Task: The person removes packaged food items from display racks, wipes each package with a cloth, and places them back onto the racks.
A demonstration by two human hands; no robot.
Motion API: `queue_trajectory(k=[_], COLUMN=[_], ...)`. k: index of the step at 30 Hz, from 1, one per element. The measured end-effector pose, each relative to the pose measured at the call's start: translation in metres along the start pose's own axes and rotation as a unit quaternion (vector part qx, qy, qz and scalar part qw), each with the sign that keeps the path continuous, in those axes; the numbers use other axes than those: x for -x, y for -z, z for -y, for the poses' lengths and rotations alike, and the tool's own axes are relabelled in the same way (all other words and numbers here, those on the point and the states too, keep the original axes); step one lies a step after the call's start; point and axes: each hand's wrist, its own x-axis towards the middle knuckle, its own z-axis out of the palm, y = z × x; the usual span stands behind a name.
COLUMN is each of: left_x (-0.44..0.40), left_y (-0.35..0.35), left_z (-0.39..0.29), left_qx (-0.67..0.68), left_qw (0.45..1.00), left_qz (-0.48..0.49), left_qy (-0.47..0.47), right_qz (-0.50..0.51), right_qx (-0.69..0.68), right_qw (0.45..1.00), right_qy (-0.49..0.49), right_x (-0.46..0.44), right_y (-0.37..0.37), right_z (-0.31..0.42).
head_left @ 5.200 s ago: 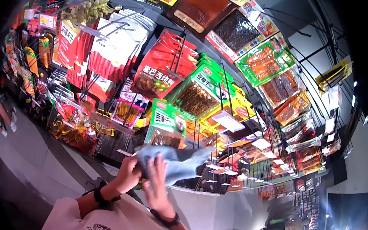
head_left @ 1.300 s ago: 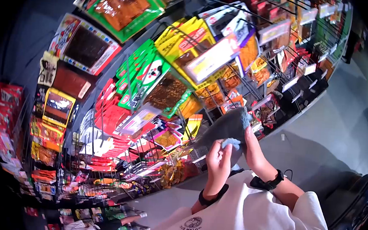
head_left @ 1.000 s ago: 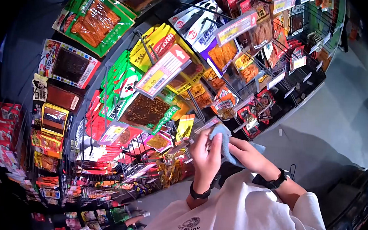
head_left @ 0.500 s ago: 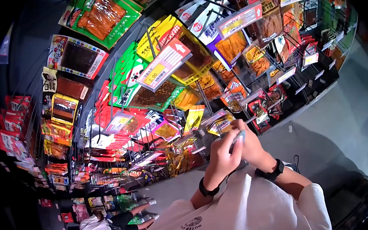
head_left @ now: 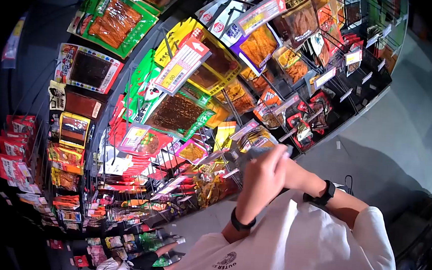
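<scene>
My left hand [head_left: 262, 182] is closed, its fingers curled and pressed against my right hand [head_left: 292, 174]. A small grey thing [head_left: 261, 152] shows at the top of the two hands, too blurred to name. Most of my right hand's fingers are hidden behind the left; the part that shows looks curled in. Both wrists wear black bands. Just beyond the hands hang a clear-fronted snack packet [head_left: 254, 138] and a yellow packet [head_left: 224, 135] on the rack.
Packaged snacks hang on metal hooks across the rack, including a green packet [head_left: 177, 114] and a yellow pack [head_left: 214, 66]. Price tags [head_left: 181, 66] jut out on the hook ends. Grey floor [head_left: 372, 147] lies right. Another person [head_left: 116, 269] is at the lower left.
My hands have turned and drawn closer together, and the left now covers more of the right. The grey thing shows further to the left. The view has shifted slightly.
</scene>
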Motion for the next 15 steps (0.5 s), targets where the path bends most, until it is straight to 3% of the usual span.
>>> queue_trajectory(k=[4, 9, 13, 15], left_x=[0.01, 0.017, 0.013, 0.005], left_y=[-0.019, -0.032, -0.038, -0.033], left_z=[-0.022, -0.029, -0.031, -0.035], left_qx=[-0.005, -0.042, 0.014, 0.03], left_qw=[0.997, 0.991, 0.987, 0.983], left_qz=[0.048, 0.077, 0.089, 0.09], left_qy=[-0.066, -0.099, -0.133, -0.154], right_qz=[0.052, -0.126, -0.237, -0.253], right_qx=[-0.259, -0.352, -0.317, -0.192], right_qw=[0.964, 0.926, 0.918, 0.948], right_qy=[0.033, -0.044, -0.037, 0.002], right_x=[0.018, 0.018, 0.006, 0.012], right_y=[0.021, 0.032, 0.03, 0.035], right_z=[0.007, 0.027, 0.02, 0.02])
